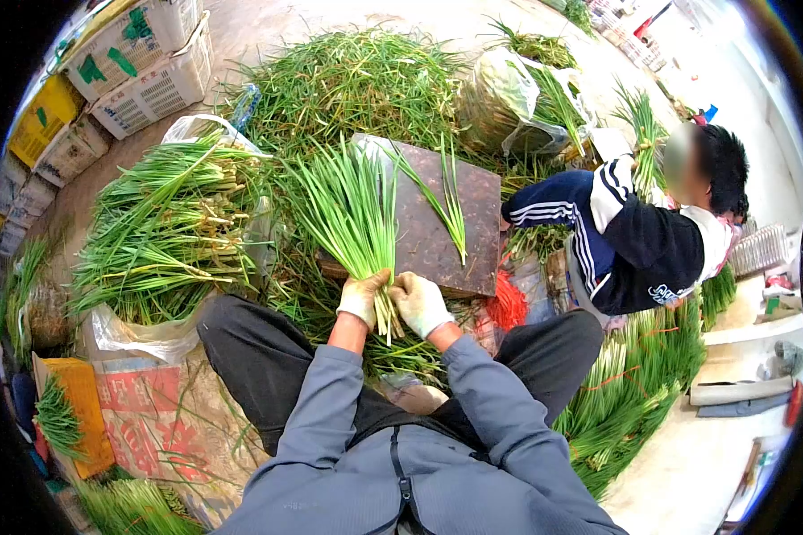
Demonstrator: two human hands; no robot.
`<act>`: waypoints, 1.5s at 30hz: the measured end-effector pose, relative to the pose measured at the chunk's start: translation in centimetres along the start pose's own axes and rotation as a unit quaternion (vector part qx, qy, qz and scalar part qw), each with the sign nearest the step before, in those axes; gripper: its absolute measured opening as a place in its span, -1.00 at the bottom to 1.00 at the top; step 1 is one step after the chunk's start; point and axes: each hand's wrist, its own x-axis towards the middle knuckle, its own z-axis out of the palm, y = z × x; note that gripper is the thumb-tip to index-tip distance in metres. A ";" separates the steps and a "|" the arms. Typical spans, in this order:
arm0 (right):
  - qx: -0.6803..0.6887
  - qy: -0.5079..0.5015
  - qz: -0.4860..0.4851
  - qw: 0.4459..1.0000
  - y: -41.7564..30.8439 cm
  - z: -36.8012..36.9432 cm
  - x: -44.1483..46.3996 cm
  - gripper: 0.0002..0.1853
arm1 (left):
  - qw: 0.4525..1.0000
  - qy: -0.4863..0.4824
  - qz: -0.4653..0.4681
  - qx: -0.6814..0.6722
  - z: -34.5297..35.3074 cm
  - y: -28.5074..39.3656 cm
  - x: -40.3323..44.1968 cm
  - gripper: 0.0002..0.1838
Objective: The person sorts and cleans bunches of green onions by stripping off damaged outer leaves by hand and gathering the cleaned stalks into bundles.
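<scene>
My left hand, in a pale work glove, is wrapped round the lower stems of a bunch of garlic chives. From the other side, my right hand, gloved too, is closed with its fingertips at the same stems. The green leaves fan out away from me over the left part of a dark board, and the pale root ends point down between my hands. A few loose chives lie on the board to the right of the bunch.
A tall heap of chives rests on plastic at the left. Loose leaves pile up behind the board. Red ties hang by its right corner. A person sits at the right, near tied bundles. Crates stand far left.
</scene>
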 end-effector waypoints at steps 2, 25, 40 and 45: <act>0.157 -0.036 0.163 0.973 0.9 -1.0 -0.1 -0.84 | 1.000 0.008 0.004 0.008 -0.1 0.5 0.0 -0.62; 0.135 0.110 0.097 0.980 4.6 -0.1 -0.2 -0.81 | 0.993 0.094 0.073 0.011 0.7 0.9 -0.4 -0.64; 0.032 -0.088 0.038 0.995 -0.4 0.2 -1.1 -0.53 | 0.994 0.039 0.090 0.037 1.2 0.6 -0.6 -0.48; -0.091 -0.120 -0.078 0.986 1.7 1.7 -3.8 -0.71 | 0.997 0.015 0.066 0.041 1.9 1.4 -2.6 -0.47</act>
